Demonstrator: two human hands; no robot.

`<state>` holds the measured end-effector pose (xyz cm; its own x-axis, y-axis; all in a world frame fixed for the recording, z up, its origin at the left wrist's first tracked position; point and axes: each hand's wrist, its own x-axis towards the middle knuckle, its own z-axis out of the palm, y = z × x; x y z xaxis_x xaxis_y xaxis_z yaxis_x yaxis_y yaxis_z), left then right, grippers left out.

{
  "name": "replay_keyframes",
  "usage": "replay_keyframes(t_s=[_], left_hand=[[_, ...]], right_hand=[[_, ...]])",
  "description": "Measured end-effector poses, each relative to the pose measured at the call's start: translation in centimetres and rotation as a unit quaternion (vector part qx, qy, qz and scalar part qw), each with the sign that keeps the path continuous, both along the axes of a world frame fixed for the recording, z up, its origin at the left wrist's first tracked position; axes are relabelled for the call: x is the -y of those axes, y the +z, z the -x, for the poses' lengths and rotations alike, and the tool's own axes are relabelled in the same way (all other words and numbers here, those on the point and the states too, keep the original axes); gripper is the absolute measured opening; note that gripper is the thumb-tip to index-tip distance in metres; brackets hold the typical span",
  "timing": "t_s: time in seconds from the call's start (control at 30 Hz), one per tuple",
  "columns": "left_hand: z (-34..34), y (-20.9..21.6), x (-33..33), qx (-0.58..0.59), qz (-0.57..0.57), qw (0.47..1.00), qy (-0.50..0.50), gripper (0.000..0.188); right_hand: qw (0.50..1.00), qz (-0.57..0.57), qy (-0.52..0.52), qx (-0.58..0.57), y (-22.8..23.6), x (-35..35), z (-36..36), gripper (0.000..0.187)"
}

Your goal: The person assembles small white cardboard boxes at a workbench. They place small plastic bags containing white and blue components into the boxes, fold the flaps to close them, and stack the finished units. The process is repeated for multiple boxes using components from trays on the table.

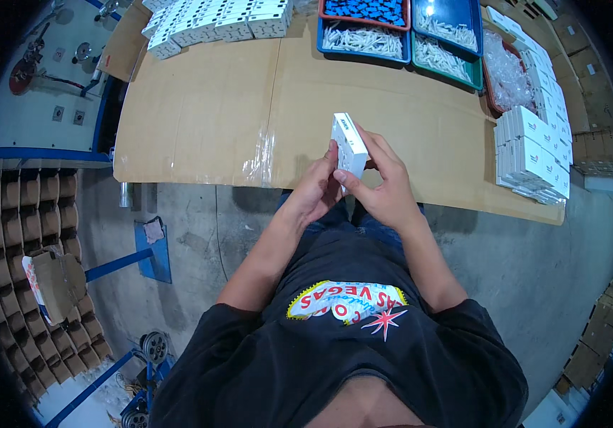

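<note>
A small white box (349,146) with dark print on its narrow side is tilted upright between my two hands, over the near edge of the cardboard-covered table (207,114). My left hand (312,192) grips its left face, with the fingers partly hidden behind it. On the other side, my right hand (385,178) holds the box with the thumb at its lower end and the fingers wrapped round its right side. Whether the box's flap is open cannot be made out.
Rows of white boxes (214,25) stand at the far left. Farther right are a tray of blue pieces (371,13) and a blue-rimmed tray (363,58) of white sticks. White boxes (531,153) are stacked at the right edge beside clear plastic bags (506,71).
</note>
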<state>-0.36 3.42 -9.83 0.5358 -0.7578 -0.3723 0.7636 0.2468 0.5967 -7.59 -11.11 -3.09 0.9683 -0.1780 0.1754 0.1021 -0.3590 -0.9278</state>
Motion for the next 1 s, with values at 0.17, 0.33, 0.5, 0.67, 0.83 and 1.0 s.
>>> replay_keyframes(t_s=[0.17,0.33,0.5,0.67,0.83,1.0], left_hand=[[0.3,0.7,0.3,-0.03,0.001,1.0,-0.002,0.064],[0.3,0.6,-0.2,-0.02,0.036,0.998,-0.043,0.065],[0.3,1.0,-0.1,-0.033,0.01,0.998,-0.046,0.064],[0.2,-0.9,-0.5,-0.036,0.02,0.995,-0.095,0.057],[0.3,-0.7,-0.3,-0.038,0.029,0.992,-0.12,0.058],[0.4,-0.8,-0.3,-0.032,0.015,0.993,-0.116,0.064]], right_hand=[[0.998,0.046,-0.018,0.037,-0.2,0.2,-0.3,0.071],[0.999,-0.038,-0.038,0.003,-0.9,0.1,-0.2,0.068],[0.994,-0.09,-0.043,-0.034,-1.5,0.4,-0.1,0.064],[0.982,-0.166,-0.071,-0.049,-1.2,-0.1,-0.1,0.056],[0.972,-0.204,-0.088,-0.078,-0.9,-0.1,-0.2,0.052],[0.973,-0.203,-0.081,-0.075,-1.1,-0.1,-0.3,0.052]])
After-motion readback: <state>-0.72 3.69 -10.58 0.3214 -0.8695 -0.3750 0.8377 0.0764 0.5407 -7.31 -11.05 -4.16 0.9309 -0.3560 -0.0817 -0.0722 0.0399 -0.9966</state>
